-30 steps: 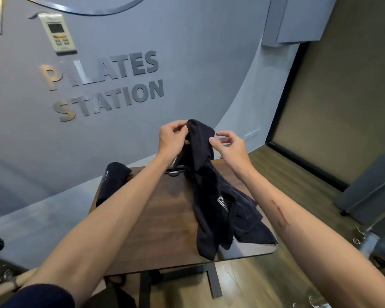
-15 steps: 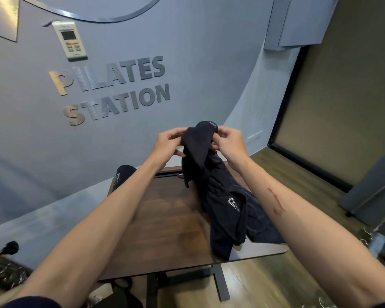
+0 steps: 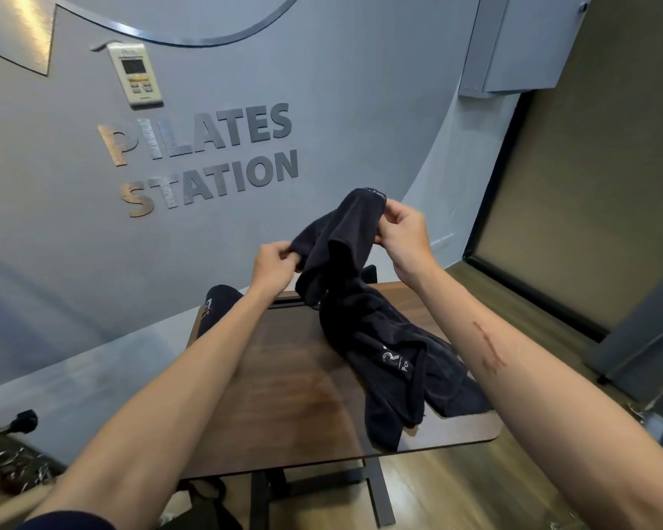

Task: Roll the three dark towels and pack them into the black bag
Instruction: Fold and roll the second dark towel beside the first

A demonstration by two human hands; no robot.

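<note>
Above a dark wood-grain surface, 2 bare hands hold up 1 dark, limp terry towel. The left hand pinches 1 upper corner between its fingers; the right hand pinches the other, higher. The towel's lower half trails crumpled onto the surface. It looks soft, light and floppy, best held by its hemmed corners. Another dark towel, seemingly rolled, lies at the far edge.

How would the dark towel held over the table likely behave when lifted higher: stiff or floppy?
Likely floppy: the dark towel sags in folds between the left hand and right hand, its lower end draped on the table. Probably light, since fingertip pinches hold it. Unlikely to slip; its surface looks matte.
</note>
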